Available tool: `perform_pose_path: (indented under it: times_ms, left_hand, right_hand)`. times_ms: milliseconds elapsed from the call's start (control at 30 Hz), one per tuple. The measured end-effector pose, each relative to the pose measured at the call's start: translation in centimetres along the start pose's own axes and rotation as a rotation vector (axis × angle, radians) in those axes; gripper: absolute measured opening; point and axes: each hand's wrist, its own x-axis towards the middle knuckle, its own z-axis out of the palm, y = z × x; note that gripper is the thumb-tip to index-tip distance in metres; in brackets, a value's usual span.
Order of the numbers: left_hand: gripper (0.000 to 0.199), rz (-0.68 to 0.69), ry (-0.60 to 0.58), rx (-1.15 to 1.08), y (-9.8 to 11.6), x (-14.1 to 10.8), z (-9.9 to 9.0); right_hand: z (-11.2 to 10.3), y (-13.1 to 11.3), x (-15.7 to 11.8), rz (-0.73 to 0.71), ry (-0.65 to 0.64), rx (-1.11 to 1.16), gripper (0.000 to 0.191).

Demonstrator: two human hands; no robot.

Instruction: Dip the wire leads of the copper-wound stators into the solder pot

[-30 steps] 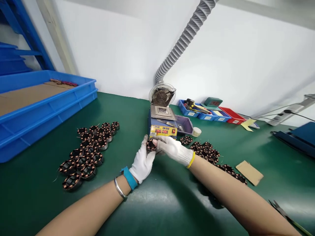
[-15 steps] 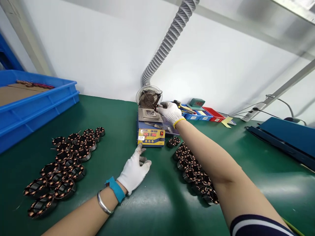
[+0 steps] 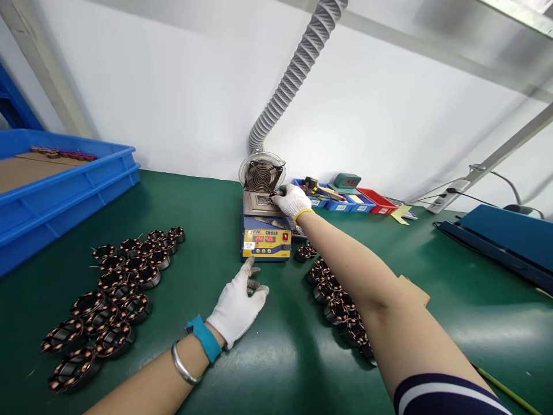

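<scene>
My right hand [image 3: 292, 202], in a white glove with a yellow cuff, pinches a motor stator [image 3: 273, 196] over the solder pot [image 3: 266, 242]. Glove and pot top hide most of that stator. The pot has a yellow front with red digits and a square molten well [image 3: 264, 200]. My left hand [image 3: 237, 302], gloved, hovers or rests by the pot's front edge, fingers apart and holding nothing. Rows of copper-wound stators [image 3: 114, 340] stand on the left of the green table [image 3: 207, 219]. More stators [image 3: 334, 311] sit on the right, partly under my right forearm.
Behind the pot, a round fume hood [image 3: 261, 172] joins a grey ribbed hose [image 3: 298, 63]. Blue bins [image 3: 339, 205] and a red bin [image 3: 378, 202] line the wall. A big blue crate [image 3: 64, 190] stands at left, a blue flat case [image 3: 496, 242] at right.
My right hand has moved slightly left and down with the stator, closer over the well. My left hand stays nearly in place. The digits on the pot read differently.
</scene>
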Motion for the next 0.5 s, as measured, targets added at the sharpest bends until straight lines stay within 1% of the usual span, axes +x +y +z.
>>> perform_pose_path:
  times_ms: [200,333,500]
  left_hand:
    - [0.066,0.022,0.011,0.007,0.09,-0.16,-0.04]
    - [0.065,0.028,0.018,0.003,0.13,-0.17,-0.03]
    - [0.066,0.022,0.005,0.004,0.27,-0.09,-0.01]
  right_hand:
    - [-0.59,-0.21,0.44,-0.010,0.028,0.012,0.035]
    - [-0.37,-0.29,0.50,-0.008,-0.001,0.012,0.040]
    - [-0.17,-0.26,0.44,-0.005,-0.030,0.019,0.038]
